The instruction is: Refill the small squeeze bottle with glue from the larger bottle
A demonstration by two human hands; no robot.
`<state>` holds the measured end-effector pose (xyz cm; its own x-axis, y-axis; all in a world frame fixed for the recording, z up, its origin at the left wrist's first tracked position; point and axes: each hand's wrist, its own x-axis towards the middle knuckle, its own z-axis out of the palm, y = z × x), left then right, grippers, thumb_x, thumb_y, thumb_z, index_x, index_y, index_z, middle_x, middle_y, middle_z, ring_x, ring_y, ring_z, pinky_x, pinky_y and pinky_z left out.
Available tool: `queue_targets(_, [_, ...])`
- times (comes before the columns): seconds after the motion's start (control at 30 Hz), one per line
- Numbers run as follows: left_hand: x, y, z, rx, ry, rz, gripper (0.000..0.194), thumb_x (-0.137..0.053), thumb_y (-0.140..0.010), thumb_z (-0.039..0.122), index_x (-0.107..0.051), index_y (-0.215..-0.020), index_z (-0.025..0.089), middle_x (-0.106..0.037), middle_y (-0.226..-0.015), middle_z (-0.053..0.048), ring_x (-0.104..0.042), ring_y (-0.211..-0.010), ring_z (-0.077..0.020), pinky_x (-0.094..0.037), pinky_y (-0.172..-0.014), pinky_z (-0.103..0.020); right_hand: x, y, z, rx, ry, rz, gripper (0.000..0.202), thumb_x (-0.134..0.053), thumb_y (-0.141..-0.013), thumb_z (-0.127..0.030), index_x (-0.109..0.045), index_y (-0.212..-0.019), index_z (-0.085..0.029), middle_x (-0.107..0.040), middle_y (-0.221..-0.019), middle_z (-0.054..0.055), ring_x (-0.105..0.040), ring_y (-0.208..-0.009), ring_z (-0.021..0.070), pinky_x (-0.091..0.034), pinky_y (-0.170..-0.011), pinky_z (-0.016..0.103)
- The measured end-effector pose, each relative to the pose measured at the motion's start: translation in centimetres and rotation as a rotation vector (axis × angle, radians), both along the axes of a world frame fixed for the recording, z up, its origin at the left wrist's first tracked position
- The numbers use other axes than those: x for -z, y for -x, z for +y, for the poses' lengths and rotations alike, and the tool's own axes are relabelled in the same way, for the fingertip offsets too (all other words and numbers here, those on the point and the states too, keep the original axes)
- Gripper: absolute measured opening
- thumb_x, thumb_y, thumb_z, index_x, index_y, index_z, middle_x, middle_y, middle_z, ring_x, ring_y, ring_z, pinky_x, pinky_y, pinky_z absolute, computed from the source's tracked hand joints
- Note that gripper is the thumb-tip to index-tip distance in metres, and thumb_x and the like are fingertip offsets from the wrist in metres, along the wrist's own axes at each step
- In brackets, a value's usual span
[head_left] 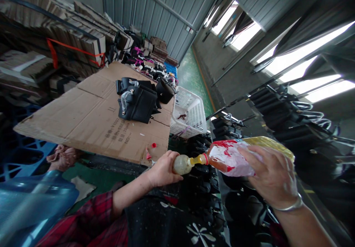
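left hand wrapped round small bottle, cloudy-looking | right hand grips large bottle, amber-yellow contents

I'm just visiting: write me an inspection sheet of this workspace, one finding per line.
Surface: cardboard sheet, creased and printed.
Job's things: small bottle and large labelled bottle, end to end, with a yellow neck between them.
Clutter: black bags and a small red piece on the cardboard.
Hands: left hand grips the small bottle; right hand grips the large one.
Cables: nothing seen.
Surroundings: white basket, strapped stacks, ribbed wall, bright windows.
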<state>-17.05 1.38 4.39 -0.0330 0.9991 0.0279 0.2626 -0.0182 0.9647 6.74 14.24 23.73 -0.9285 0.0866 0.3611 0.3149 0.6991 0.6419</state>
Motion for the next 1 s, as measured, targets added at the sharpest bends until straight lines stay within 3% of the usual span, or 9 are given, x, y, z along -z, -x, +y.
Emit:
queue_targets(0.43, [0.5,0.0,0.1,-0.003,-0.012,0.009,0.066,-0.084,-0.059,0.028,-0.053,-0.115,0.015,-0.057,-0.111,-0.011,-0.057,-0.105,-0.0292,-0.048,-0.092,-0.043,-0.7,0.5,-0.4,0.004,-0.003,-0.015,0.039,-0.06,-0.082,-0.01,-0.058,-0.118,-0.024,-0.064,-0.105,0.01,-0.056,-0.097,0.0275,-0.043,-0.088,0.042])
queue_targets(0.67, [0.4,-0.2,0.2,-0.002,-0.007,0.006,0.066,-0.084,-0.059,0.028,-0.054,-0.115,0.015,-0.057,-0.111,-0.01,-0.057,-0.103,-0.029,-0.048,-0.091,-0.044,-1.3,0.5,-0.2,-0.024,-0.01,-0.036,0.054,-0.062,-0.081,-0.01,-0.05,-0.131,-0.028,-0.065,-0.104,0.01,-0.057,-0.095,0.0286,-0.043,-0.088,0.04])
queue_targets(1.0, [0.8,-0.3,0.5,-0.003,0.003,0.004,0.067,-0.085,-0.058,0.029,-0.054,-0.116,0.016,-0.057,-0.112,-0.01,-0.057,-0.106,-0.0297,-0.048,-0.092,-0.043,-1.4,0.3,0.2,-0.012,-0.016,-0.053,0.046,-0.064,-0.081,-0.012,-0.053,-0.124,-0.026,-0.066,-0.104,0.011,-0.058,-0.093,0.03,-0.044,-0.088,0.042])
